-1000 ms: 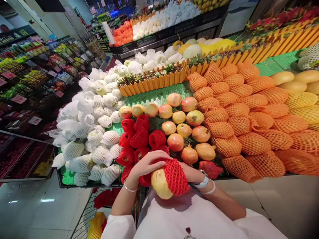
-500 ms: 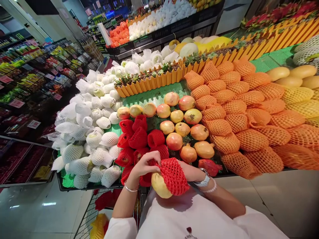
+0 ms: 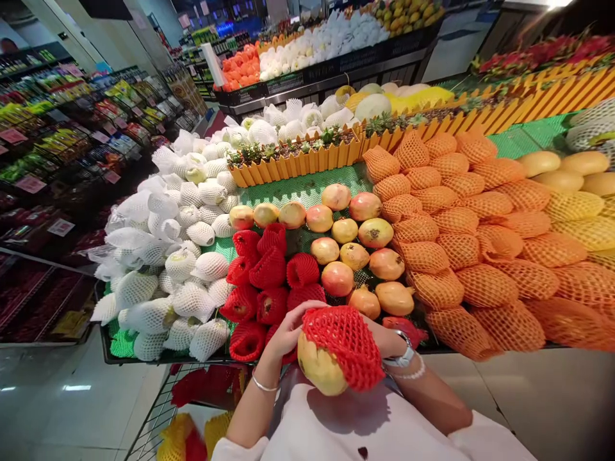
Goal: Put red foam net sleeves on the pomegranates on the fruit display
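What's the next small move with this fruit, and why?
Probably use the left hand to ease the red net sleeve further over the fruit: the sleeve covers only part of it, leaving yellow skin bare on the left hand's side.

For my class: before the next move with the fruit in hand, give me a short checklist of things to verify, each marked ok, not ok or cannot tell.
1. Left hand on the held fruit: ok, at its left side.
2. Red net sleeve on the fruit: ok, draped over its upper and right side.
3. Fruit fully covered: not ok, its lower left is bare.
4. Grip of the right hand: cannot tell, its fingers are hidden behind the sleeve.
5. Bare fruits resting on the display: ok, beside the red-netted fruits.
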The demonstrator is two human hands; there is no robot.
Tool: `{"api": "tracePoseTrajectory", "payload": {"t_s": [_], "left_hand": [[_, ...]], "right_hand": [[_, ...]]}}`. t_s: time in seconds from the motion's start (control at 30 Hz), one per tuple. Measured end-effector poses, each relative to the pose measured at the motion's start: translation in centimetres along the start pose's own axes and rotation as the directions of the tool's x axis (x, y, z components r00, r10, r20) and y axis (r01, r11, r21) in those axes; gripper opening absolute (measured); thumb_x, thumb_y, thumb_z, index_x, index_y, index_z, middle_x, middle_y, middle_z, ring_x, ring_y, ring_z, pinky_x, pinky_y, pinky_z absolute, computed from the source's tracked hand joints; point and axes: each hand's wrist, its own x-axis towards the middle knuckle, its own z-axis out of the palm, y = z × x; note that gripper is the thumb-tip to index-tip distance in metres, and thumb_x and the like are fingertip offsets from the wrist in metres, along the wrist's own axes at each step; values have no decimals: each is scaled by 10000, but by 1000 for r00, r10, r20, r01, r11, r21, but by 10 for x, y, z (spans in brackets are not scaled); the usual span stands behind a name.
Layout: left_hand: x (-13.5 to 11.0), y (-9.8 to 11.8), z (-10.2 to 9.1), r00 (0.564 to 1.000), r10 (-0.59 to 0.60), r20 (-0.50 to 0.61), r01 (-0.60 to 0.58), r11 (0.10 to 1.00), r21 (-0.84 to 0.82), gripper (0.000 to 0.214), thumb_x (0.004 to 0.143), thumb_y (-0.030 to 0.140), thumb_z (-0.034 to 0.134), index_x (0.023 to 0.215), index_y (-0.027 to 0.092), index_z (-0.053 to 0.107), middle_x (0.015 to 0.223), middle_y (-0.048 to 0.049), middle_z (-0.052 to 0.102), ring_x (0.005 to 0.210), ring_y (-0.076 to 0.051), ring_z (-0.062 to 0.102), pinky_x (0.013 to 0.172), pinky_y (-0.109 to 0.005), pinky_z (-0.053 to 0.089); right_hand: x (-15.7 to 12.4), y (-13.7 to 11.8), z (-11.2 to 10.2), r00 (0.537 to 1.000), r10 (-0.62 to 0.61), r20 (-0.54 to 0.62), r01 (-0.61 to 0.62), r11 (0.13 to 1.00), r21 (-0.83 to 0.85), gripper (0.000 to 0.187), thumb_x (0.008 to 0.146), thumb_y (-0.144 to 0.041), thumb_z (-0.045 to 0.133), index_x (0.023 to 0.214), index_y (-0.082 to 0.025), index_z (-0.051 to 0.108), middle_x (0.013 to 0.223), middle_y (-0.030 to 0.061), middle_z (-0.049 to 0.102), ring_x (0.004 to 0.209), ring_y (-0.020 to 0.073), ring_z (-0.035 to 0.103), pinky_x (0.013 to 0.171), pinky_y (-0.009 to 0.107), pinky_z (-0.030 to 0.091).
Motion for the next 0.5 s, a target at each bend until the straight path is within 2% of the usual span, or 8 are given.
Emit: {"api": "tracePoseTrajectory", "payload": {"t_s": [0.07,0.17,0.27,0.4,0.43,0.5], "left_hand": [[0,2,1,1000,-14,-6,14,1000,23,233,813,236,715,1044,216,691,1110,-70,677,1087,-235,609,988,-342,444],[3,2,1,998,-42,-54,41,999,-5,197,736,185,774,890,196,652,954,-24,650,931,-169,600,866,-268,458],[6,0,5,980,-48,-191,45,999,-22,248,685,188,790,738,178,547,771,23,573,731,-114,521,701,-216,429],[6,5,15,894,14,-448,10,999,50,250,676,177,742,721,192,496,696,56,499,638,-96,440,605,-198,377],[6,8,17,876,26,-481,10,997,71,217,684,171,728,746,196,522,718,51,516,658,-101,460,625,-203,393],[5,14,20,886,-22,-463,48,998,45,168,699,167,715,807,202,593,793,24,589,741,-128,530,718,-232,449]], "right_hand": [[-1,-3,1,1000,7,14,-7,1000,-9,263,586,-387,841,798,-252,763,815,0,742,932,236,661,974,317,520],[1,-5,3,1000,26,15,-25,999,-23,238,650,-420,788,803,-238,763,808,3,741,901,230,668,958,324,528],[4,-3,3,1000,-20,-13,19,999,-36,273,705,-427,748,899,-235,756,866,12,750,901,231,681,950,347,537],[3,-3,1,993,-110,-47,109,993,-38,390,685,-428,775,1018,-231,723,915,51,755,911,255,697,950,400,545],[2,-4,1,992,-117,-51,115,992,-45,418,667,-425,793,1026,-223,720,917,64,756,919,265,698,961,410,539],[-1,-9,1,989,-135,-59,131,989,-66,452,624,-417,828,1012,-210,722,916,84,755,944,286,696,993,425,519]]}}
